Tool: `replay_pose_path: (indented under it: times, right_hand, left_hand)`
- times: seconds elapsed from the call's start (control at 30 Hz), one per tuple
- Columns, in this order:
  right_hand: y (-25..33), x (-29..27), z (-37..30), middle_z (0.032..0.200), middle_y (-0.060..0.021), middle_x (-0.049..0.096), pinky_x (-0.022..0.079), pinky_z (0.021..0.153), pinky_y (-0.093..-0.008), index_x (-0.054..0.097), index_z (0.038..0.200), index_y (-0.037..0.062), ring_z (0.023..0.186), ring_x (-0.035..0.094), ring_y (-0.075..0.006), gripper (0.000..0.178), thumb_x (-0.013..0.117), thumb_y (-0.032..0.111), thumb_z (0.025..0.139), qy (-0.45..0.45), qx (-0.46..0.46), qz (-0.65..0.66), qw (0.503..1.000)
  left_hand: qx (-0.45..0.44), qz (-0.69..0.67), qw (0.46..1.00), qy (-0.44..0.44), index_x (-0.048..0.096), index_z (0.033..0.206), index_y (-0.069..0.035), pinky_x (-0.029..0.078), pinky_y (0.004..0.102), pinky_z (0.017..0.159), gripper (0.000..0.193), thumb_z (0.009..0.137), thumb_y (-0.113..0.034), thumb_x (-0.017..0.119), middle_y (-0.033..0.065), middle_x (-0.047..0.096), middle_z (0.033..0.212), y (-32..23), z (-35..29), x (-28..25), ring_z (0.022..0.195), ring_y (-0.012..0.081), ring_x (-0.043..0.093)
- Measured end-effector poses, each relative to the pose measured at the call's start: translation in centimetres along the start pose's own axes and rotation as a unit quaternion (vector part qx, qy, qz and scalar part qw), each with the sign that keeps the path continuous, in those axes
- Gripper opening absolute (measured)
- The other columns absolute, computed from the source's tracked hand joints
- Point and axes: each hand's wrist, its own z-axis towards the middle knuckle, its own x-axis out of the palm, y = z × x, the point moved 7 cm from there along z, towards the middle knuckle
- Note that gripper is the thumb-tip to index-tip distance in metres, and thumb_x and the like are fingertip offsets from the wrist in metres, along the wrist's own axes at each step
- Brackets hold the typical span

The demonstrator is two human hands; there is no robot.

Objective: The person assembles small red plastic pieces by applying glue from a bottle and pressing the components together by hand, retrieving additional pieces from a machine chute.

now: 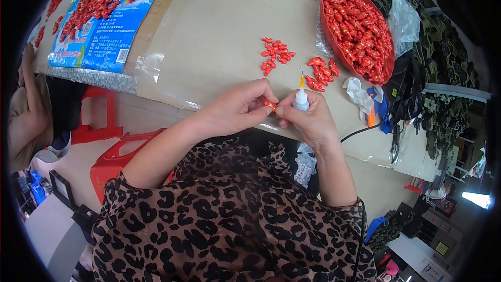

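At the table's near edge, my left hand pinches a small red figurine with gold markings. My right hand holds a small white squeeze bottle with a yellow needle tip pointing up and away from me. The thumb and fingertips of that hand also meet the figurine, so both hands touch it. Just beyond the right hand lies a cluster of larger red figurines. Farther off is a group of small red pieces. My fingers hide most of the held figurine.
A red bowl heaped with red figurines stands at the right. Beside it lie crumpled tissue, an orange-handled tool and black straps. A blue printed sheet bears red pieces at far left. Another person sits near red stools.
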Motion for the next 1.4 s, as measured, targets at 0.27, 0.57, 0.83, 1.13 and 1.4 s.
replay_pose_path:
  times: [0.27, 0.57, 0.83, 1.13, 1.4]
  right_hand:
    - [0.0, 0.0, 0.0, 0.066, -0.0060, 0.059, 0.043, 0.052, -0.0195, 0.057, 0.072, -0.0016, 0.054, 0.053, -0.0089, 0.006, 0.061, 0.002, 0.069, 0.000, -0.006, 0.001, 1.000]
    - [0.0, -0.1, 0.0, 0.066, -0.0058, 0.058, 0.043, 0.052, -0.0201, 0.057, 0.071, -0.0016, 0.054, 0.053, -0.0092, 0.006, 0.061, 0.002, 0.068, -0.002, -0.012, -0.004, 1.000]
    - [-0.1, -0.1, 0.0, 0.064, -0.0054, 0.058, 0.043, 0.051, -0.0202, 0.057, 0.071, -0.0015, 0.053, 0.053, -0.0091, 0.006, 0.061, 0.002, 0.068, -0.005, -0.010, -0.008, 1.000]
    - [0.0, -0.3, 0.0, 0.064, -0.0052, 0.057, 0.043, 0.051, -0.0201, 0.057, 0.071, -0.0014, 0.053, 0.053, -0.0092, 0.007, 0.061, 0.002, 0.068, -0.009, -0.015, -0.004, 1.000]
    - [0.4, -0.5, -0.2, 0.063, -0.0051, 0.057, 0.041, 0.050, -0.0201, 0.057, 0.070, -0.0013, 0.053, 0.051, -0.0087, 0.006, 0.061, 0.002, 0.069, -0.014, -0.032, 0.016, 0.999]
  left_hand:
    - [0.021, -0.020, 1.000, -0.003, 0.043, 0.092, -0.002, 0.038, 0.0190, 0.071, 0.013, 0.081, 0.005, 0.044, 0.0020, 0.045, 0.090, -0.1, 0.0, 0.1, 0.083, 0.0053, 0.046]
    - [0.028, 0.007, 1.000, 0.000, 0.043, 0.092, -0.002, 0.038, 0.0178, 0.067, 0.013, 0.081, 0.005, 0.043, 0.0009, 0.045, 0.088, -0.1, 0.1, 0.1, 0.080, 0.0043, 0.045]
    - [0.025, 0.019, 0.999, -0.006, 0.043, 0.091, -0.002, 0.038, 0.0176, 0.066, 0.012, 0.081, 0.004, 0.043, 0.0009, 0.045, 0.088, 0.1, 0.0, 0.1, 0.079, 0.0038, 0.045]
    - [0.014, 0.033, 0.999, -0.003, 0.043, 0.095, -0.001, 0.041, 0.0184, 0.064, 0.012, 0.083, 0.001, 0.044, 0.0011, 0.047, 0.083, -0.4, 0.1, 0.2, 0.073, 0.0049, 0.047]
    - [0.026, 0.115, 0.992, -0.047, 0.050, 0.100, 0.000, 0.045, 0.0211, 0.065, 0.017, 0.084, -0.002, 0.046, 0.0046, 0.050, 0.083, -1.5, 0.1, 0.4, 0.072, 0.0090, 0.052]
